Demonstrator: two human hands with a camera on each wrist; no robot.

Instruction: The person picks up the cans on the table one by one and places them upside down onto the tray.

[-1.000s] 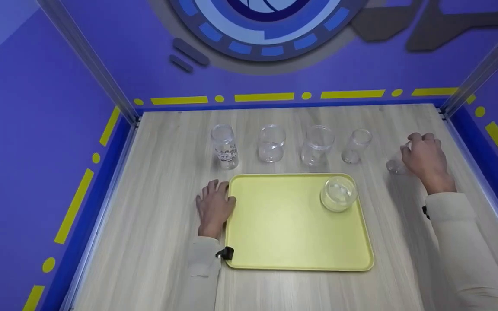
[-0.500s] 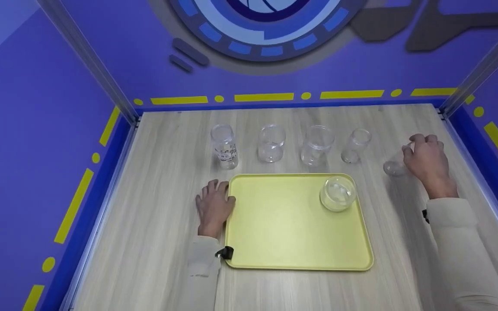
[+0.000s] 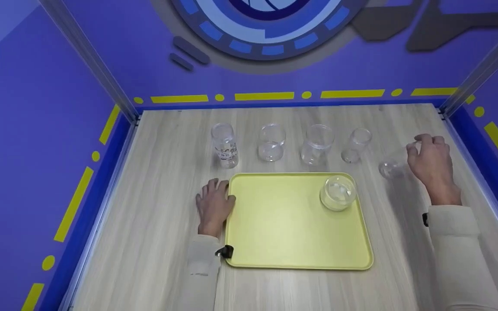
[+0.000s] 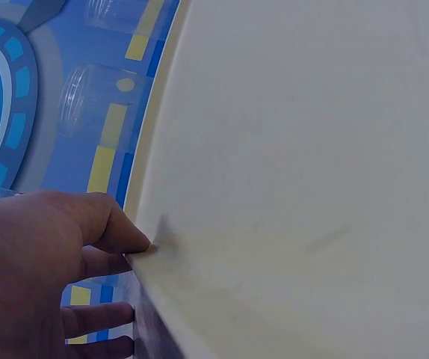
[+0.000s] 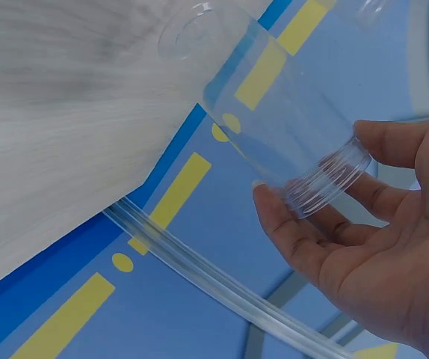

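Note:
My right hand (image 3: 431,168) holds a clear jar (image 5: 274,112) by its ridged rim, thumb on one side and fingers (image 5: 293,232) on the other. The jar hangs tilted, its base (image 3: 389,169) pointing left in the head view; whether it touches the table cannot be told. My left hand (image 3: 214,206) is at the left edge of the yellow tray (image 3: 292,224), its thumb and a finger (image 4: 113,228) gripping the rim near the corner. On the tray's far right part stands a short clear glass bowl (image 3: 338,193).
Behind the tray stand a printed tall glass (image 3: 225,147), two wider clear glasses (image 3: 271,143) and a narrow glass (image 3: 356,146), spaced in a row. The wooden table (image 3: 154,194) is bounded by purple-blue panels (image 3: 123,65) at the back and sides.
My right hand has shifted slightly right and nearer, while the jar's base has swung a little left, so the jar leans more. The left hand, tray and other glasses stay in place.

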